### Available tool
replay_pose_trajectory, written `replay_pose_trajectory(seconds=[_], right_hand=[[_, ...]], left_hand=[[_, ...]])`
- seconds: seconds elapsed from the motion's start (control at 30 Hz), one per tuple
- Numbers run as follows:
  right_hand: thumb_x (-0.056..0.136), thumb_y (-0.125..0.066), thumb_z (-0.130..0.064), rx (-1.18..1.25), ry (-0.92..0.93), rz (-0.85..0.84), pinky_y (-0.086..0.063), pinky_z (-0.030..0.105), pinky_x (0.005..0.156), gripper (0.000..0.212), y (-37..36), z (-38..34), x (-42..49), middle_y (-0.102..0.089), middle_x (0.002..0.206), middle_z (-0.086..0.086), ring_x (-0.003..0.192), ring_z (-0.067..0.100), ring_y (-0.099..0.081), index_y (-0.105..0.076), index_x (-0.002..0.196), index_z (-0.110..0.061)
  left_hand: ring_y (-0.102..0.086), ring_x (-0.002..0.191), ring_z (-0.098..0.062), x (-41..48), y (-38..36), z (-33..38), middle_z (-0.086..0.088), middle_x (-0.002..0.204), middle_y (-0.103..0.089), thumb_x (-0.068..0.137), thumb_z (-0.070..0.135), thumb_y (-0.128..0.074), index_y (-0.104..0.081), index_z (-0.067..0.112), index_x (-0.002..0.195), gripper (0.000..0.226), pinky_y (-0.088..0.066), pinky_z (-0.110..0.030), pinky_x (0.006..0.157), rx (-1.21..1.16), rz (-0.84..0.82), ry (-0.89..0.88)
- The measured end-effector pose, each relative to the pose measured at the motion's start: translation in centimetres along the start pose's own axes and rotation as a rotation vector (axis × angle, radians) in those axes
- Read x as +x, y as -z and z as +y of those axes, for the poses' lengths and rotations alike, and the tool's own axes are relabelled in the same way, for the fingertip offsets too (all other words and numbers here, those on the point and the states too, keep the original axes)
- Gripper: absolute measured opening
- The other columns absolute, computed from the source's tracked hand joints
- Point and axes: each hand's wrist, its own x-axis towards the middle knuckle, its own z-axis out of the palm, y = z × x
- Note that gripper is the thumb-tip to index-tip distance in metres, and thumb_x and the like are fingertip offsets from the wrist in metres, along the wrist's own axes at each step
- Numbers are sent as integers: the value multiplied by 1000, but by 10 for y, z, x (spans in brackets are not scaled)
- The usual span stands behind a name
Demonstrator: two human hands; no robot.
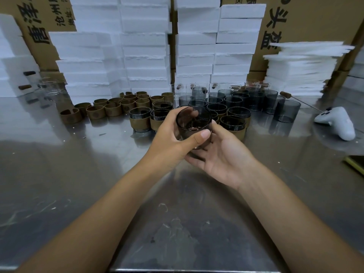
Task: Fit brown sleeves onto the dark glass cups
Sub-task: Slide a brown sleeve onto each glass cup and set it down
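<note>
A dark glass cup (pixel 192 120) is held above the steel table, tilted with its mouth toward the camera. My left hand (pixel 173 134) grips it from the left, thumb across its front. My right hand (pixel 220 156) cradles it from below and the right, fingers under its base. No sleeve shows on this cup. Several empty brown sleeves (pixel 113 109) stand behind on the left. Sleeved dark cups (pixel 140 120) sit just behind my hands, and bare dark cups (pixel 287 110) stand to the right.
Stacks of white foam blocks (pixel 145 46) and cardboard boxes (pixel 315 18) wall off the back. A white game controller (pixel 337 122) lies at the right, a yellow-edged object (pixel 356 164) at the right edge. Clear glasses (pixel 49 88) stand far left. Steel table (pixel 177 223) stretches in front.
</note>
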Motion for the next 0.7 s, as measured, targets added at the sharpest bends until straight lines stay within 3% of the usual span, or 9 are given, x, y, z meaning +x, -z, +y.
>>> replay_pose_trajectory(seconds=[0.1,0.2,0.3,0.37,0.5,0.6,0.7], right_hand=[[99,-36,-48,-36,-27,17,-47,41,95,53,1,1,2,-56,136,16,103,25,-65,-58,123,-6],[98,-36,-52,-83,-34,30,-50,37,84,50,2,2,3,-69,114,10,83,18,-71,-64,108,-11],[98,-37,-51,-121,-8,60,-50,37,79,50,3,3,4,-71,106,11,69,16,-73,-64,110,-12],[98,-37,-51,-191,37,105,-49,35,79,46,2,5,6,-74,92,9,69,16,-73,-64,114,-16],[98,-35,-54,-353,218,167,-50,32,77,43,-3,7,9,-75,80,-4,75,13,-73,-68,94,-26],[97,-35,-57,-444,363,167,-52,31,83,43,-6,7,7,-75,83,-12,79,5,-72,-69,86,-31],[93,-43,-56,-503,443,104,-55,24,76,35,-8,8,3,-75,93,-13,90,3,-69,-71,90,-34]], left_hand=[[-59,113,-8,1,1,-2,9,120,-62,65,32,-72,-52,27,114,53,-47,-32,101,-7,2,4],[-59,111,-1,1,1,-3,9,118,-62,64,33,-72,-53,28,113,52,-47,-22,96,-8,-2,3],[-61,105,0,1,0,-4,8,117,-62,63,34,-72,-54,27,113,53,-48,-18,93,-11,16,17],[-63,99,-1,1,-1,-3,6,115,-65,65,34,-72,-56,22,116,55,-49,-15,88,-21,42,34],[-66,96,-2,2,-2,-2,1,107,-70,63,46,-67,-60,13,118,65,-49,-11,75,-126,100,98],[-66,103,-12,5,-2,-2,-4,108,-72,67,56,-66,-65,12,115,65,-51,-24,90,-166,121,158],[-67,104,-17,7,-1,-4,-5,105,-73,75,57,-67,-70,15,105,52,-47,-37,100,-207,96,187]])
